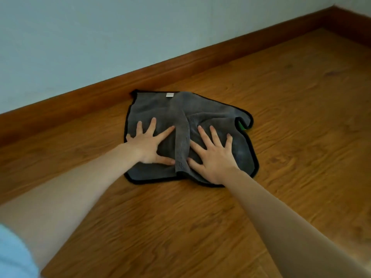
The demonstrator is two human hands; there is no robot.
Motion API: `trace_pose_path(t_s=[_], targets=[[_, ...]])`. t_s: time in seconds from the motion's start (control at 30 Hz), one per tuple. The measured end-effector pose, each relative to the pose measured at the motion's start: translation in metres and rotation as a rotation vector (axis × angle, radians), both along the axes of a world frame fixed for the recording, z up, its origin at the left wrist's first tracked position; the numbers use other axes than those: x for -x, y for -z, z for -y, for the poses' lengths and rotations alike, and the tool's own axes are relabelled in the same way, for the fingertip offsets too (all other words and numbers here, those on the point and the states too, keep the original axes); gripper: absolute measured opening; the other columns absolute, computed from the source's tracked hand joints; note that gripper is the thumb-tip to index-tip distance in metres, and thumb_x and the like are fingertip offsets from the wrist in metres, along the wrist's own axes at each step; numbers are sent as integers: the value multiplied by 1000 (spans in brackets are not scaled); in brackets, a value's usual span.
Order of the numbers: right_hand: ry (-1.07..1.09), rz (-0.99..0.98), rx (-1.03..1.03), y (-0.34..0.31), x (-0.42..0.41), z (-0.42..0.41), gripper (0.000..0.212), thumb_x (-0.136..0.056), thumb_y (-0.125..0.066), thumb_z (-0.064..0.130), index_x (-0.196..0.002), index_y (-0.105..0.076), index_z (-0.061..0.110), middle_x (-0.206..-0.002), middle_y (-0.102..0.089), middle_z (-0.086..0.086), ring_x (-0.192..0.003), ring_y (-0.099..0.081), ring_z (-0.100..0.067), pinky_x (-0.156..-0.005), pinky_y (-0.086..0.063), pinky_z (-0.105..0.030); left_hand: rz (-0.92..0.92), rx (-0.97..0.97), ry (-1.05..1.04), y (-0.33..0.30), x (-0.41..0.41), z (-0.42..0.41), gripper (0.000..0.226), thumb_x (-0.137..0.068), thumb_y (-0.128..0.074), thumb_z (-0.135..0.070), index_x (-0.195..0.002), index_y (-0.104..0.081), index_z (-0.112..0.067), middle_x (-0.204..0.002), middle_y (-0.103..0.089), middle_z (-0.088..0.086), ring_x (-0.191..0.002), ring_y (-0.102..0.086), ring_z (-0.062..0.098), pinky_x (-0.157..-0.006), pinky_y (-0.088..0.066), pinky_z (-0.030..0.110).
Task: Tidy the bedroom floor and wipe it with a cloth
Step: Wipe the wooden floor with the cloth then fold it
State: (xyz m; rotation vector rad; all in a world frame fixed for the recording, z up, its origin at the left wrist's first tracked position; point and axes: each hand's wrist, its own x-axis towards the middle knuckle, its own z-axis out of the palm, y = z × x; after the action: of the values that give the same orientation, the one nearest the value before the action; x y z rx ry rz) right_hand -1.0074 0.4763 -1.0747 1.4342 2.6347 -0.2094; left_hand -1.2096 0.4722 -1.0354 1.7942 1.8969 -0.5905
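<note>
Your arms reach straight forward and converge. Your left hand (149, 144) and right hand (213, 155) lie palm-down, fingers splayed wide, side by side, thumbs pointing toward each other.

A pale blue-grey painted wall (100, 37) meets a brown wooden skirting board (180, 66), which runs diagonally and turns at the corner at upper right.

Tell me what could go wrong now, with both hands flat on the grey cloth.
The raised fold between the left hand and right hand may make the grey cloth bunch up and leave unwiped streaks on the wooden floor. Pushed further forward, its far edge could ride up the skirting board.
</note>
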Motion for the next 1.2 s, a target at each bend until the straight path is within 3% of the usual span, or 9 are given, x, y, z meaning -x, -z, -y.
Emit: trace_pose_path(t_s=[0.3,0.63,0.7,0.83,0.97,1.03,1.1,1.13,1.2], targets=[[106,41,97,-9,13,-13,56,-96,-10,55,-148,7,38,-156,23,-1,-142,21,-30,-109,7,-65,-33,-20,-58,-6,-11,-21,99,-76,-53,-69,-137,23,-51,-152,29,4,-139,16,44,-111,-12,61],[134,76,203,-18,-23,73,59,-96,-9,57,-144,20,38,-154,29,-1,-141,25,-30,-110,10,-60,-13,37,-34,-11,-13,85,102,-75,-49,-74,-139,25,-45,-150,34,8,-139,17,44,-111,-11,60],[125,95,232,-21,-37,99,62,-92,-3,61,-143,23,38,-153,30,-1,-141,26,-29,-110,10,-60,-10,48,-15,-11,-8,117,102,-76,-49,-73,-140,25,-45,-150,35,9,-138,19,44,-111,-11,60],[80,134,278,-30,-58,154,76,-62,23,66,-133,33,40,-152,33,-3,-140,28,-31,-110,10,-60,-13,80,43,-13,-1,184,103,-77,-50,-72,-139,26,-43,-148,37,10,-137,23,45,-112,-11,61],[45,166,283,-27,-72,200,74,-62,28,67,-129,41,39,-142,42,-6,-136,31,-32,-110,7,-61,-37,97,121,-13,-3,228,104,-77,-50,-70,-138,29,-42,-146,40,12,-135,25,46,-111,-10,63],[34,182,203,-27,-79,224,71,-79,20,67,-141,29,32,-151,21,-14,-141,8,-41,-107,-15,-67,-75,126,189,-16,-5,243,106,-77,-50,-71,-138,31,-41,-145,41,14,-135,24,47,-111,-12,62],[80,158,211,-23,-89,247,68,-94,-3,62,-150,-8,25,-151,-24,-20,-133,-32,-45,-89,-43,-64,-124,174,272,-20,-7,258,109,-76,-52,-70,-137,33,-39,-144,42,16,-135,23,49,-111,-15,60],[84,146,182,-20,-95,258,66,-95,-9,61,-148,-18,23,-147,-34,-19,-129,-36,-44,-84,-47,-62,-146,195,317,-23,-8,266,111,-75,-53,-70,-135,35,-38,-143,42,17,-135,22,50,-112,-17,59],[56,144,180,-18,-104,278,67,-94,-11,61,-147,-22,22,-144,-38,-19,-129,-33,-42,-84,-46,-61,-174,234,393,-28,-8,283,114,-74,-55,-69,-130,39,-38,-140,45,18,-134,22,51,-111,-20,57]])
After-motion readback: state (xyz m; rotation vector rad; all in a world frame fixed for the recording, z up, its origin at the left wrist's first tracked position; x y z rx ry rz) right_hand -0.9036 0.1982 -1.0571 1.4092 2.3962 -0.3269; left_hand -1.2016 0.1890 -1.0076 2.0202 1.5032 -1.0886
